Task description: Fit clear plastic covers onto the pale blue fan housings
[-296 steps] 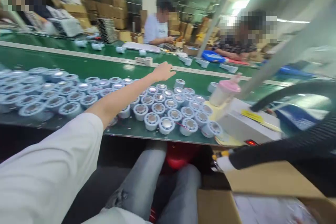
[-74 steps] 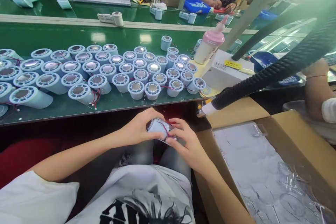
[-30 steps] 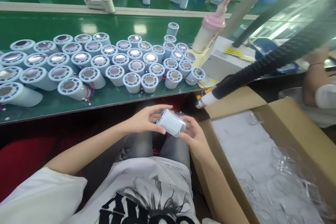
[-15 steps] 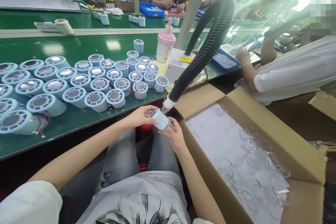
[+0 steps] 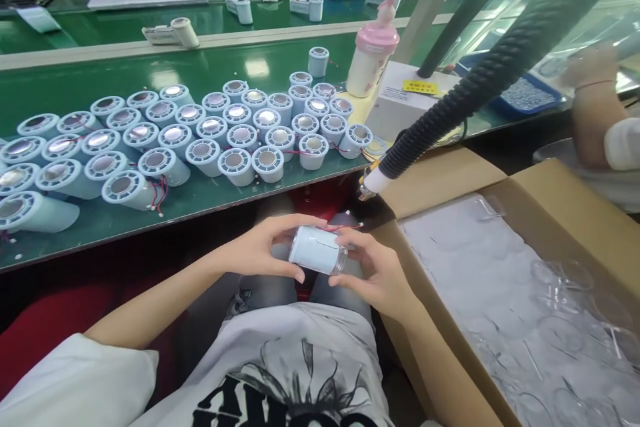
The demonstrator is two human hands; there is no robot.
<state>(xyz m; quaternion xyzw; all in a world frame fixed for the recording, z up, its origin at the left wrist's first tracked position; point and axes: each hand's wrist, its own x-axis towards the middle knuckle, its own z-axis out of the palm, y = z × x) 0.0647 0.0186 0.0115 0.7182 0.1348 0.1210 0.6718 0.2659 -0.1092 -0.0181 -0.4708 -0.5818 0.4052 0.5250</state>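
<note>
Pale blue cylinder (image 5: 317, 257), centre of frame over my lap & below the worktop (image 5: 210, 197) edge, is pinched w/ fingertips only by my left hand (image 5: 260, 250) & right hand (image 5: 377, 273), so a loose grip could drop it or snag its thin wire.

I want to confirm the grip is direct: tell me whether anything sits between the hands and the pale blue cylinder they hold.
Nothing visible does. The left hand and right hand both grip the pale blue cylinder directly with bare fingers, above the lap. The black hose nozzle hangs apart, above and to the right.
</note>
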